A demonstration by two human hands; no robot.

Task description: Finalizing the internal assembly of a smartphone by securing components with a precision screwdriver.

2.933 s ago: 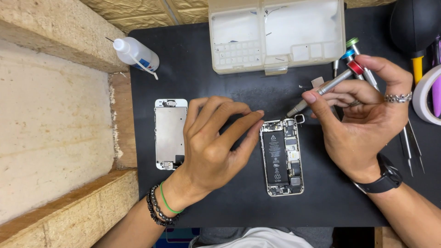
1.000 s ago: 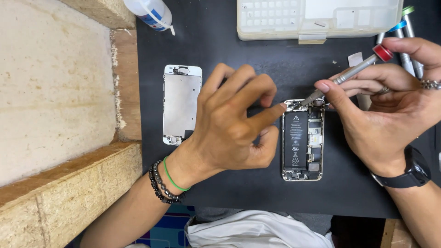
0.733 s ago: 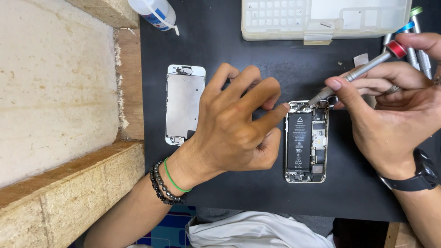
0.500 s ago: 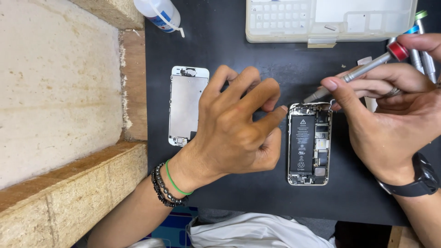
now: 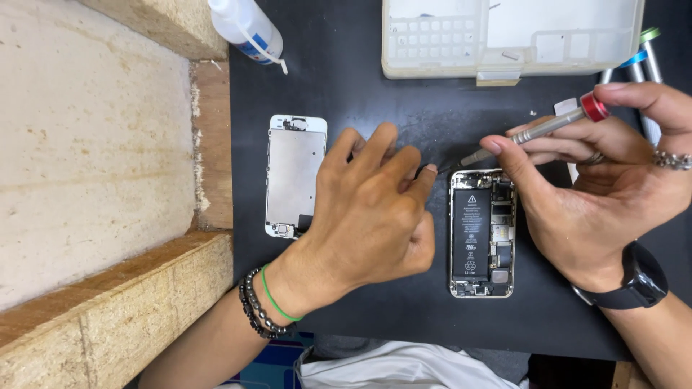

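An opened phone body (image 5: 481, 234) with its black battery showing lies on the black mat (image 5: 404, 108). My right hand (image 5: 598, 187) grips a silver screwdriver (image 5: 537, 131) with a red cap, its tip at the phone's top left corner. My left hand (image 5: 367, 216) rests on the mat just left of the phone, fingers spread, index fingertip near the screwdriver tip; it seems to hold nothing. The detached screen panel (image 5: 294, 175) lies face down to the left of that hand.
A clear plastic parts box (image 5: 504, 36) sits at the back. A white squeeze bottle (image 5: 245, 25) lies at the back left. More screwdrivers (image 5: 645, 57) lie at the right. Rough wooden boards (image 5: 94, 144) border the mat's left side.
The view has drifted, so everything sits further right and lower in frame. My left hand's fingers have spread slightly; the screwdriver tip stays at the phone's top edge.
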